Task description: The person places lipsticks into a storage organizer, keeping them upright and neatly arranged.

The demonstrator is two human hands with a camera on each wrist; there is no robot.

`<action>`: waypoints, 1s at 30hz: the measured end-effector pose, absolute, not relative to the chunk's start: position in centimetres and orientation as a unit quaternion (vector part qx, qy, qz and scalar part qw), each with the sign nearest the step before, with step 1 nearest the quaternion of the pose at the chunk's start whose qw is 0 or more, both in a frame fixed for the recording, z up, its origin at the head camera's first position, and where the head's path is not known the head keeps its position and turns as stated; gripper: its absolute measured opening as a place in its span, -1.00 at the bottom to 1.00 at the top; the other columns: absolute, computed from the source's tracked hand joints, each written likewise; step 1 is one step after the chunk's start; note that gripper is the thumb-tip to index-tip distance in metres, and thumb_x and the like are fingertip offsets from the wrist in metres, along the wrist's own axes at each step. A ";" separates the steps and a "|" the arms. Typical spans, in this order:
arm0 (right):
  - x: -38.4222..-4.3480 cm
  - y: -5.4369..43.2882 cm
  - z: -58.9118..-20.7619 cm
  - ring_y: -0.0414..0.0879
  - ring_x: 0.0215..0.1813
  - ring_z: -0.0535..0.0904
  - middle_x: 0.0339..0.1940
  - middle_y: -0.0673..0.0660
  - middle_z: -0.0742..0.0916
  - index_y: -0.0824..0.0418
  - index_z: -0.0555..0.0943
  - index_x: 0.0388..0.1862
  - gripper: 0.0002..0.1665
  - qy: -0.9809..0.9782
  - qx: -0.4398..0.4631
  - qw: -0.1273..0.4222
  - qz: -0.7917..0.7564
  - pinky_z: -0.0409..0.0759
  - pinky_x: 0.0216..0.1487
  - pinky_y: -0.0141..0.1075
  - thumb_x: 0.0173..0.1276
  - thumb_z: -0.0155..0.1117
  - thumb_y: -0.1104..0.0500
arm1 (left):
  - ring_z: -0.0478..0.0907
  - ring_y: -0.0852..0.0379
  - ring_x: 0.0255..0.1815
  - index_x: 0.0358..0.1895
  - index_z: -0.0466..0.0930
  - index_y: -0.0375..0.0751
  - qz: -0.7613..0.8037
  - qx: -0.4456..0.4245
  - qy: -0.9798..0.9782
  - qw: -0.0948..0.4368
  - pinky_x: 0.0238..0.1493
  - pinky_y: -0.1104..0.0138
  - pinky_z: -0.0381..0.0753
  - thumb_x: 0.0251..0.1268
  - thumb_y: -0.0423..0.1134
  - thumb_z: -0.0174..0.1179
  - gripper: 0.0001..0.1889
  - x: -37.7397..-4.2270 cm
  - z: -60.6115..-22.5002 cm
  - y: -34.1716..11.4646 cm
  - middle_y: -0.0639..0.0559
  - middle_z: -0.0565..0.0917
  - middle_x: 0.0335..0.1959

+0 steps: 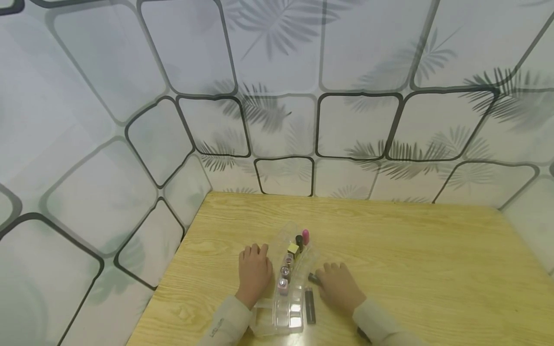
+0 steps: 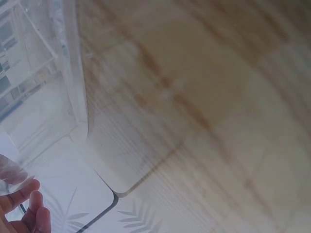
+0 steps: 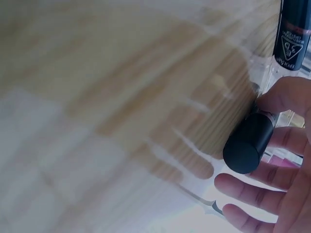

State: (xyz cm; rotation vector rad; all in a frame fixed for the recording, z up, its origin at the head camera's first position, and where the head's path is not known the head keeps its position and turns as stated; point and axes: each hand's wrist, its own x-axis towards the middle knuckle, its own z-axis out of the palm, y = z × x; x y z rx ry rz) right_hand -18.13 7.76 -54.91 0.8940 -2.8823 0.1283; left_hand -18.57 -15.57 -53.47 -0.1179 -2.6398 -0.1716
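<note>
A clear curved cosmetics organizer (image 1: 283,324) with stepped compartments stands on the table. Along its left side rests my left hand (image 1: 254,273), its fingers loosely bent; whether they touch the clear wall is hard to tell. To the right of the organizer, my right hand (image 1: 339,287) pinches a black lipstick tube (image 3: 249,143) between thumb and fingers, its round black end toward the wrist camera. Another black tube (image 1: 309,305), printed with a triangular mark, lies beside the organizer's right edge.
Within the organizer, a row holds a pink tube (image 1: 306,236), a black tube (image 1: 299,242), a yellow-topped box (image 1: 293,249) and several small bottles (image 1: 283,285). Part of a dark object (image 1: 362,333) shows beside my right sleeve. Patterned walls border the wooden table (image 1: 415,259) behind and left.
</note>
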 end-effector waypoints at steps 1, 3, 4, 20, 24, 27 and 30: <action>-18.2 7.8 -55.0 -0.05 -0.37 0.50 -0.44 0.08 0.59 0.17 0.57 -0.31 -0.77 -0.951 0.299 0.061 0.040 0.49 -0.20 -0.12 0.08 0.26 0.08 | 0.37 0.05 -0.36 -0.15 0.54 -0.17 -0.063 -0.043 -0.967 0.242 -0.23 0.22 0.40 0.02 -0.27 0.21 -0.73 -18.6 -53.5 -15.6 -0.04 0.50 -0.41; -18.3 8.0 -55.1 -0.05 -0.37 0.50 -0.43 0.08 0.59 0.16 0.56 -0.32 -0.78 -0.950 0.303 0.063 0.041 0.49 -0.20 -0.11 0.06 0.25 0.09 | 0.36 0.05 -0.36 -0.15 0.53 -0.16 -0.061 -0.042 -0.968 0.240 -0.24 0.22 0.39 0.02 -0.27 0.21 -0.74 -18.6 -53.5 -15.6 -0.03 0.50 -0.41; -18.3 8.1 -55.1 -0.05 -0.37 0.50 -0.42 0.09 0.60 0.17 0.56 -0.32 -0.78 -0.949 0.306 0.064 0.042 0.49 -0.20 -0.10 0.05 0.25 0.10 | 0.36 0.05 -0.36 -0.15 0.53 -0.16 -0.060 -0.042 -0.968 0.239 -0.24 0.22 0.39 0.03 -0.26 0.21 -0.74 -18.6 -53.5 -15.6 -0.03 0.50 -0.41; -18.3 9.7 -54.2 -0.17 -0.38 0.33 -0.46 -0.03 0.49 0.05 0.54 -0.36 -0.74 -0.909 0.371 0.188 0.014 0.38 -0.29 -0.30 0.03 0.25 -0.05 | 0.37 0.04 -0.36 -0.17 0.53 -0.17 -0.057 -0.046 -0.965 0.253 -0.25 0.22 0.39 0.01 -0.29 0.20 -0.75 -18.7 -53.6 -15.6 -0.03 0.49 -0.43; -17.9 9.6 -53.1 -0.19 -0.34 0.35 -0.43 -0.05 0.51 0.04 0.55 -0.37 -0.76 -0.893 0.382 0.233 0.049 0.42 -0.26 -0.30 -0.02 0.29 -0.02 | 0.38 0.04 -0.36 -0.16 0.54 -0.17 -0.055 -0.045 -0.965 0.251 -0.25 0.22 0.39 0.02 -0.28 0.20 -0.75 -18.7 -53.6 -15.6 -0.03 0.50 -0.43; -17.3 9.2 -52.0 -0.21 -0.35 0.37 -0.45 -0.06 0.52 0.04 0.54 -0.39 -0.75 -0.881 0.393 0.253 0.076 0.44 -0.27 -0.32 -0.07 0.32 0.00 | 0.37 0.05 -0.37 -0.16 0.54 -0.16 -0.056 -0.043 -0.966 0.248 -0.25 0.23 0.38 0.02 -0.27 0.20 -0.75 -18.7 -53.7 -15.6 -0.03 0.50 -0.43; -16.7 8.6 -51.0 -0.24 -0.39 0.33 -0.49 -0.08 0.49 0.05 0.52 -0.42 -0.73 -0.868 0.407 0.267 0.098 0.42 -0.32 -0.36 -0.10 0.36 0.01 | 0.36 0.05 -0.37 -0.17 0.54 -0.17 -0.057 -0.043 -0.966 0.249 -0.26 0.23 0.37 0.01 -0.27 0.21 -0.75 -18.8 -53.8 -15.7 -0.02 0.49 -0.43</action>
